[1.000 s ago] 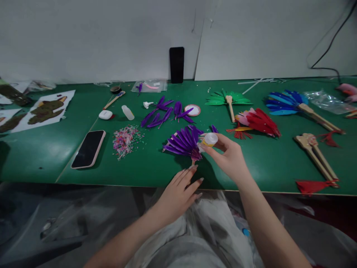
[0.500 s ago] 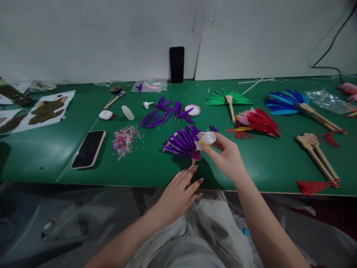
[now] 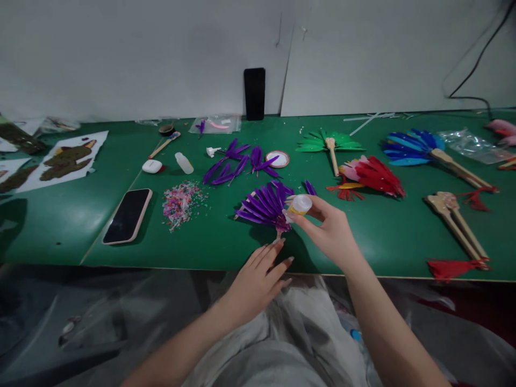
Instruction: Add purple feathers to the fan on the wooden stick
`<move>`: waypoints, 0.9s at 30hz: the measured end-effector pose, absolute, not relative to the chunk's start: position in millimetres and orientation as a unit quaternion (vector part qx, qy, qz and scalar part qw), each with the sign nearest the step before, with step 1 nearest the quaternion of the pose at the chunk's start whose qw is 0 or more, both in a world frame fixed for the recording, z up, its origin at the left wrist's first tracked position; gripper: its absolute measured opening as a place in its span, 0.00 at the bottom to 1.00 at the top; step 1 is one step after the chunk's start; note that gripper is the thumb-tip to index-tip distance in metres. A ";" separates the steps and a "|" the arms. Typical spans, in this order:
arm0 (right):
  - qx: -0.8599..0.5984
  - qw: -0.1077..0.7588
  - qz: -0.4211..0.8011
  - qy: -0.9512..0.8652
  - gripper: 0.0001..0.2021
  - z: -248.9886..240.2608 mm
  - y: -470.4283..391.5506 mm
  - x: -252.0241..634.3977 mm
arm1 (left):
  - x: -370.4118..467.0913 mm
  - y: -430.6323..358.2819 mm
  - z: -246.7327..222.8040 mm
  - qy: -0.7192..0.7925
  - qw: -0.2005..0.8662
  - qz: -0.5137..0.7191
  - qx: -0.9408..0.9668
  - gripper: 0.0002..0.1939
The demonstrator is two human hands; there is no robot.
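A fan of purple feathers (image 3: 264, 207) lies on the green table near its front edge, its short handle pointing toward me. On that handle rest the fingertips of my left hand (image 3: 258, 277), the other fingers spread. My right hand (image 3: 328, 228) pinches a small clear glue bottle (image 3: 300, 205) with a yellow label, tipped over the right side of the feather fan. The bottle's nozzle is close to the base of the feathers; whether it touches them I cannot tell. Loose purple feathers (image 3: 229, 169) lie behind the fan, beside a round white lid (image 3: 277, 159).
To the left are a phone (image 3: 128, 216), colourful chips (image 3: 181, 205), another small bottle (image 3: 184, 163) and a brush (image 3: 164, 145). Another phone (image 3: 254, 94) leans on the wall. Green (image 3: 332, 153), red (image 3: 374, 176) and blue (image 3: 417, 148) feather fans lie to the right.
My right hand and the bottle have shifted very slightly down beside the feather fan. My left hand has stayed on the handle.
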State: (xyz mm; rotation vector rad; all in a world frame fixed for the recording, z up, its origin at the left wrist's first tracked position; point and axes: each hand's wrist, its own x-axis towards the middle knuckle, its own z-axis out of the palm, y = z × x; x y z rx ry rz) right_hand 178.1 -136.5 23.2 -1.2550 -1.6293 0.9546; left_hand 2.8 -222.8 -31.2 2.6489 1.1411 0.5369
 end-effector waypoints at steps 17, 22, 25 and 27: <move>-0.504 0.452 0.384 -0.628 0.13 22.8 -134.7 180.9 | 2.9 -222.7 -30.5 0.384 0.108 0.184 0.898 0.21; -0.501 0.437 0.390 -0.637 0.12 21.7 -135.1 179.2 | 2.7 -223.0 -31.5 0.386 0.106 0.181 0.898 0.21; -0.503 0.425 0.386 -0.646 0.12 21.9 -136.2 180.3 | 2.7 -223.4 -32.0 0.387 0.105 0.180 0.898 0.21; -0.506 0.417 0.380 -0.653 0.12 21.8 -137.2 181.7 | 2.7 -223.5 -32.1 0.386 0.103 0.180 0.899 0.20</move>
